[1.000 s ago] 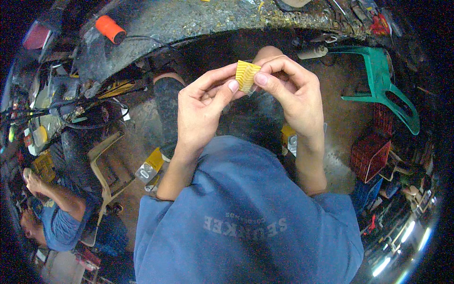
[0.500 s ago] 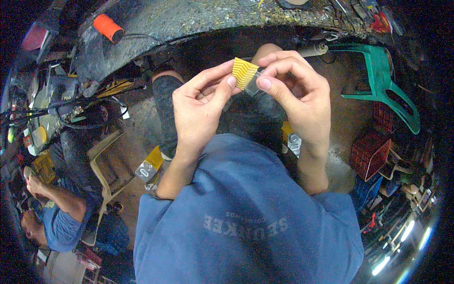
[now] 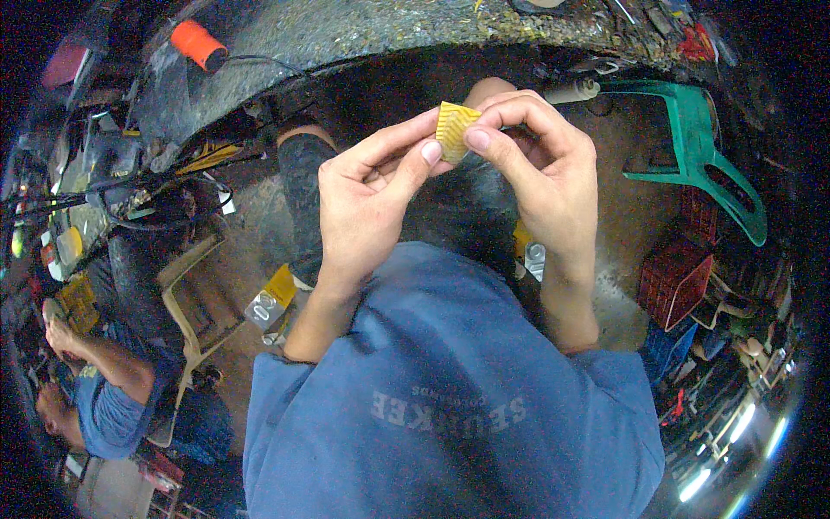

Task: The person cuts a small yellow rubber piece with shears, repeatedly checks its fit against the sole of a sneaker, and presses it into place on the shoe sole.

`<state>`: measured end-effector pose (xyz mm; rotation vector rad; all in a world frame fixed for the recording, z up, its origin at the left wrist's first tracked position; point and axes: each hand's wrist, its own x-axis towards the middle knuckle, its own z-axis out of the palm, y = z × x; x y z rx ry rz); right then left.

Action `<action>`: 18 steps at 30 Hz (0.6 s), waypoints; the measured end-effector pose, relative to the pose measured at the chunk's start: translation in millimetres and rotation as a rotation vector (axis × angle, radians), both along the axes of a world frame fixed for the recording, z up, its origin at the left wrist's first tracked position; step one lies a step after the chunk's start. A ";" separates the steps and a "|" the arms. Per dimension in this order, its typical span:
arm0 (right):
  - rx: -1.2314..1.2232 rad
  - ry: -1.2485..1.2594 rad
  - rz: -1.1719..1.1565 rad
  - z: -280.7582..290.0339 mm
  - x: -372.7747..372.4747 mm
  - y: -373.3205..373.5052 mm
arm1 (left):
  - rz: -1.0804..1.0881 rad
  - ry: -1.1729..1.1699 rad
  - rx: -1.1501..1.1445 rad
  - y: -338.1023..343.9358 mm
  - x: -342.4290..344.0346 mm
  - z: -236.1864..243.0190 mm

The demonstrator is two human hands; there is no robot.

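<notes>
Head view: small yellow striped piece held up out past the blue shirt. Left hand pinches its left edge, thumb and finger; right hand pinches the right edge (grip partly hidden). Beyond: grimy worktop, orange cylinder on it. Green chair off right.

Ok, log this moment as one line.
left hand: pinching striped yellow piece | right hand: pinched at its right edge | orange cylinder: on worktop | green chair: at right
</notes>
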<state>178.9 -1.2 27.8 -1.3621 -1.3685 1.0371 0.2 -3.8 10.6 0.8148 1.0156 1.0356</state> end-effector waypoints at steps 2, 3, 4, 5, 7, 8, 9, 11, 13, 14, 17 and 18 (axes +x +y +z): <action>0.006 0.005 0.004 -0.5 -0.4 -0.5 | 0.000 0.025 -0.008 0.0 0.1 0.1; -0.010 0.000 -0.003 -0.7 -0.3 -0.7 | -0.006 0.016 -0.002 0.0 0.4 0.1; -0.026 -0.006 -0.011 -0.9 -0.2 -0.8 | -0.012 0.006 0.004 0.0 0.7 0.1; -0.042 -0.002 -0.016 -1.1 -0.3 -0.9 | -0.019 -0.003 0.011 0.0 0.8 0.0; -0.063 0.016 -0.028 -2.0 -1.1 -1.1 | -0.021 -0.017 0.008 -0.2 1.0 0.0; -0.074 0.029 -0.033 -2.6 -1.6 -1.2 | -0.022 -0.024 0.006 -0.3 0.8 0.0; -0.072 0.045 -0.031 -3.4 -2.2 -1.2 | -0.022 -0.016 0.015 -0.2 0.4 -0.1; -0.068 0.077 -0.028 -4.9 -3.0 -0.9 | -0.022 -0.001 0.033 0.4 -0.3 -0.3; -0.069 0.077 -0.030 -5.9 -3.1 -0.8 | -0.019 -0.012 0.024 1.0 -0.5 -0.8; -0.066 0.085 -0.031 -6.3 -3.3 -0.7 | -0.017 -0.018 0.020 1.1 -0.5 -0.9; -0.052 0.086 -0.038 -6.7 -4.1 -0.8 | -0.014 -0.025 0.004 1.1 -0.1 -1.0; -0.057 0.092 -0.042 -6.4 -4.4 -1.1 | -0.015 -0.023 0.008 1.0 -0.1 -0.8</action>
